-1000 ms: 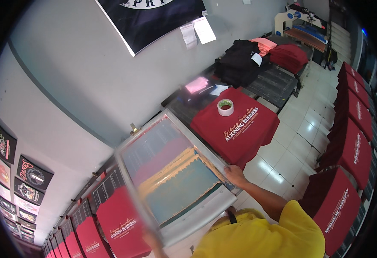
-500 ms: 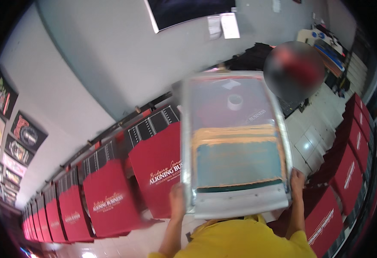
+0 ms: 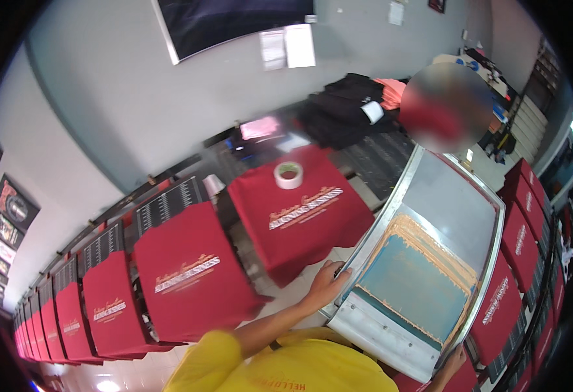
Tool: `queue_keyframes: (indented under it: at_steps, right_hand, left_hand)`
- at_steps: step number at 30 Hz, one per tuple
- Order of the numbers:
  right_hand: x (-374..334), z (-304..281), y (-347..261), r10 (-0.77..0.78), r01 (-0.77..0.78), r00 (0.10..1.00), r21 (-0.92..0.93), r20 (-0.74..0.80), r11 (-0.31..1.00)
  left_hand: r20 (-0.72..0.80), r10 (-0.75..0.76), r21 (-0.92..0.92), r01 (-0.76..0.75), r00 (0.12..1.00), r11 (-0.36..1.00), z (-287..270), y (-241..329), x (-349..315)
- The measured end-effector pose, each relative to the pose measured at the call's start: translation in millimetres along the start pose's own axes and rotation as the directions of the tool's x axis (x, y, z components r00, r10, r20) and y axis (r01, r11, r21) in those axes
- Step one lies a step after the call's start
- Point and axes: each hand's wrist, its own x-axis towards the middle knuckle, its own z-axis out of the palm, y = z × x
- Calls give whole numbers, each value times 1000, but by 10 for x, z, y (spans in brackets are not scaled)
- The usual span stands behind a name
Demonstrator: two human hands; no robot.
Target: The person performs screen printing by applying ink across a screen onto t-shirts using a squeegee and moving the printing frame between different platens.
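1. My left hand [image 3: 327, 283] is closed round the framed screen [image 3: 423, 268] on its eight o'clock edge.
2. My right hand [image 3: 453, 367] seems closed on the same frame at about five o'clock, though the rim partly hides those fingers.
3. The screen sits at four o'clock from mid-view, its far end pointing to one.
4. At ten o'clock from it, a tape roll [image 3: 288, 185] rests on a red shirt [image 3: 338, 228].
5. Black garments [image 3: 338, 114] lie at eleven.
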Motion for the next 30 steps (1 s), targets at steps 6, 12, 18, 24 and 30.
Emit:
queue_keyframes:
  at_steps: [6, 12, 18, 24, 30]
  right_hand:
    - [818, -543, 958, -21, 18, 997, -40, -78, 999]
    - [948, -379, 1507, 199, -111, 944, 315, -263, 943]
    - [1290, 44, 1344, 231, -147, 904, 244, -360, 958]
    - [1766, 395, 1171, 246, -160, 837, 212, -488, 964]
    - [2216, 628, 924, 250, -177, 728, 177, -638, 968]
  left_hand:
    - [237, -33, -10, 36, 971, 999, 1118, 190, 775]
    - [436, -37, -13, 48, 899, 999, 1963, 214, 1460]
    - [576, -17, 11, 13, 817, 1000, 2639, 222, 2333]
    - [699, 63, -26, -63, 712, 998, 3437, 233, 3344]
    - [743, 169, -84, -161, 647, 983, 4203, 656, 4292]
